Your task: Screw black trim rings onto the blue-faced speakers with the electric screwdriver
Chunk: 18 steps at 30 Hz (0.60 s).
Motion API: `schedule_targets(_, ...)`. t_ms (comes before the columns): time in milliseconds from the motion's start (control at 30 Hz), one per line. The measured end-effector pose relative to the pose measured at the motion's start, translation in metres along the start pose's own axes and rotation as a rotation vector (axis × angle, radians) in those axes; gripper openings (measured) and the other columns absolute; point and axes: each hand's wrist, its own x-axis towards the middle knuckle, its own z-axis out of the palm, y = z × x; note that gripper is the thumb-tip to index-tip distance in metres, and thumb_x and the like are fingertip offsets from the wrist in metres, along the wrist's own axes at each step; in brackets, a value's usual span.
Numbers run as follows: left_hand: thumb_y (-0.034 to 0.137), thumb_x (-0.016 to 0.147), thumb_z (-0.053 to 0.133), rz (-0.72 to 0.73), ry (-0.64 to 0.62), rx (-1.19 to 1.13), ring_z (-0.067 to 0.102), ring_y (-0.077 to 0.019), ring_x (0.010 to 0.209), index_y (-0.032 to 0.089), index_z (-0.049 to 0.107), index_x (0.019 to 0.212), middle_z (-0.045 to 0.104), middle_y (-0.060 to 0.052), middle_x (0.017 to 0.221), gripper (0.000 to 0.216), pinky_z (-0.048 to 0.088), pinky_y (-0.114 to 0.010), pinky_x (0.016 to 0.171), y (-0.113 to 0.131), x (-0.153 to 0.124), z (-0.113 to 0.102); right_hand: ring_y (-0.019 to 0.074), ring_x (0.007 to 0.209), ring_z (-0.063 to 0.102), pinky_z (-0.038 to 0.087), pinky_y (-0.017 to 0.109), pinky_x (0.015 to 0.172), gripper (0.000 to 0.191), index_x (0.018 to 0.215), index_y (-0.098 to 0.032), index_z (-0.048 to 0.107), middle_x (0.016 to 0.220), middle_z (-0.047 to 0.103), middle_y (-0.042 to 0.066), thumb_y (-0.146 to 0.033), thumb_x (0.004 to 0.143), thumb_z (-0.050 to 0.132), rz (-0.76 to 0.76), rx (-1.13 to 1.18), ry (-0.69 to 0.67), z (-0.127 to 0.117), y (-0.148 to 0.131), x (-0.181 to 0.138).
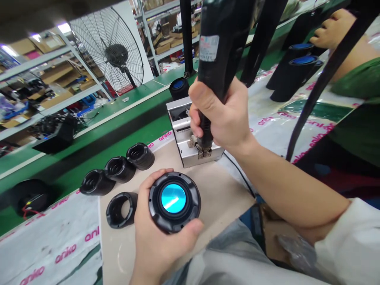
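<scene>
My left hand (162,243) is wrapped around a round black speaker (190,211) with a shiny blue disc in its middle, end face up. My right hand (230,118) grips a black electric screwdriver (224,43) held upright, a white label on its body. Its lower end meets the front of a silver screw feeder (181,138); the bit's tip is hidden there. Left of the speaker, a black ring (111,213) lies on the beige board (225,194). Several similar black rings, one being this ring (141,156), stand in a row behind it.
A co-worker's hand (335,29) is near tall black speakers (292,79) at the right. Another blue-centred speaker (179,88) stands behind the feeder. A green conveyor (142,122) crosses behind, with a large fan (115,55) beyond. A round black part with wires (32,196) lies left.
</scene>
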Motion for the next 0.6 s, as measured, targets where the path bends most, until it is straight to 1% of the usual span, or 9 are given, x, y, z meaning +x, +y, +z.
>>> schedule_targets(133, 0.034, 0.063, 0.102, -0.009, 0.003, -0.025, 0.082, -0.0281, 0.116, 0.027, 0.073, 0.13, 0.082, -0.005, 0.131, 0.074, 0.067, -0.035, 0.097, 0.0046, 0.0011, 0.0011, 0.0127, 0.046, 0.046, 0.037, 0.036, 0.044, 0.077, 0.093, -0.029, 0.046, 0.061, 0.05, -0.008, -0.092, 0.069, 0.083, 0.051, -0.001, 0.025, -0.0018, -0.0036, 0.0023)
schedule_targets(200, 0.029, 0.061, 0.1, -0.022, 0.006, -0.039, 0.082, -0.0262, 0.114, 0.028, 0.074, 0.129, 0.083, -0.004, 0.13, 0.073, 0.067, -0.032, 0.096, 0.0066, 0.0018, 0.0017, 0.0126, 0.048, 0.048, 0.039, 0.037, 0.047, 0.075, 0.094, -0.029, 0.046, 0.063, 0.051, -0.008, -0.088, 0.069, 0.087, 0.073, -0.008, 0.019, -0.0018, -0.0058, 0.0029)
schedule_targets(267, 0.026, 0.06, 0.099, -0.029, 0.009, -0.05, 0.083, -0.0251, 0.112, 0.029, 0.075, 0.128, 0.083, -0.002, 0.129, 0.072, 0.067, -0.031, 0.094, 0.0074, 0.0023, 0.0024, 0.0121, 0.047, 0.048, 0.038, 0.036, 0.046, 0.076, 0.093, -0.029, 0.046, 0.062, 0.05, -0.008, -0.087, 0.07, 0.087, 0.061, 0.003, 0.016, -0.0011, -0.0061, 0.0031)
schedule_targets(400, 0.026, 0.061, 0.098, -0.037, 0.011, -0.051, 0.082, -0.0272, 0.112, 0.028, 0.075, 0.129, 0.083, -0.004, 0.13, 0.071, 0.068, -0.034, 0.094, 0.0058, 0.0023, 0.0031, 0.0127, 0.045, 0.046, 0.036, 0.035, 0.043, 0.08, 0.091, -0.028, 0.043, 0.059, 0.048, -0.009, -0.092, 0.066, 0.085, 0.059, 0.011, 0.013, 0.0008, -0.003, 0.0046)
schedule_targets(500, 0.028, 0.061, 0.098, -0.034, 0.013, -0.037, 0.082, -0.03, 0.113, 0.027, 0.074, 0.13, 0.082, -0.007, 0.131, 0.073, 0.069, -0.038, 0.094, 0.0053, 0.0022, 0.0032, 0.0136, 0.046, 0.048, 0.037, 0.036, 0.044, 0.076, 0.091, -0.03, 0.045, 0.06, 0.049, -0.008, -0.09, 0.068, 0.085, 0.067, -0.015, 0.019, 0.0011, -0.0027, 0.0067)
schedule_targets(600, 0.025, 0.059, 0.098, -0.035, 0.016, -0.051, 0.083, -0.0283, 0.11, 0.028, 0.075, 0.127, 0.083, -0.005, 0.128, 0.073, 0.07, -0.035, 0.091, 0.0067, 0.0028, 0.0035, 0.0137, 0.048, 0.048, 0.038, 0.035, 0.045, 0.076, 0.092, -0.03, 0.045, 0.062, 0.05, -0.006, -0.092, 0.069, 0.082, 0.086, -0.058, 0.035, 0.0008, -0.0033, 0.009)
